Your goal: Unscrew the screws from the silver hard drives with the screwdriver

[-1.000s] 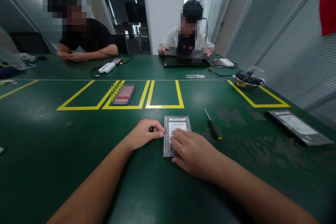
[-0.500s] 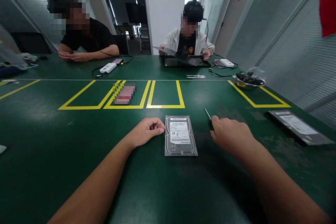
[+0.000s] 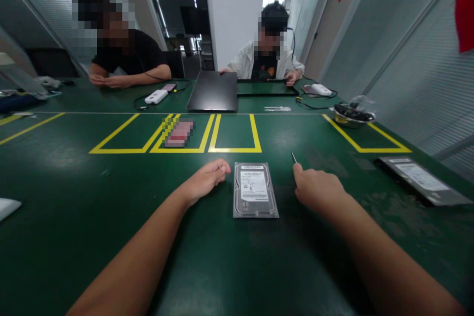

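Observation:
A silver hard drive [image 3: 256, 189] with a white label lies flat on the green table in front of me. My left hand [image 3: 207, 178] is just left of its upper edge, slightly apart from it. Its fingers are curled and pressed together; whatever they may hold is hidden. To the right of the drive, my right hand [image 3: 318, 187] is closed around a screwdriver [image 3: 294, 158]. Only the thin metal shaft shows, pointing away from me, clear of the drive; the handle is inside my fist.
Another hard drive [image 3: 422, 179] lies at the right. Behind it stands a metal bowl [image 3: 353, 117] of dark parts. Yellow tape [image 3: 235, 150] marks boxes on the table; one holds a blurred pink object [image 3: 179, 134]. Across sit two people, one holding a dark panel [image 3: 215, 91].
My left hand has come off the hard drive's edge, a little up and left. My right hand has shifted slightly. The person opposite has swung the dark panel down to the left.

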